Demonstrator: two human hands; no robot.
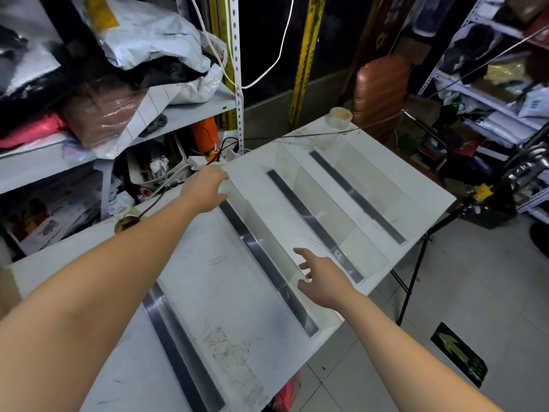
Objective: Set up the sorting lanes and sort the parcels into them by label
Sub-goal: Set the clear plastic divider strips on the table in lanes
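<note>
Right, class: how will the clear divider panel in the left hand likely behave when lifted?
The clear divider panel probably stays stiff: its straight edges show no sag. Being thin and tall, it likely tips unless seated in the dark rail. Smooth faces look slippery.

Bare forearms (124, 263), left hand (205, 188), right hand (323, 282)

No readable txt tbh. Only sign: green arrow sticker (459, 353) on the floor (481, 281), right of the right hand (323, 282), small print too blurry.
</note>
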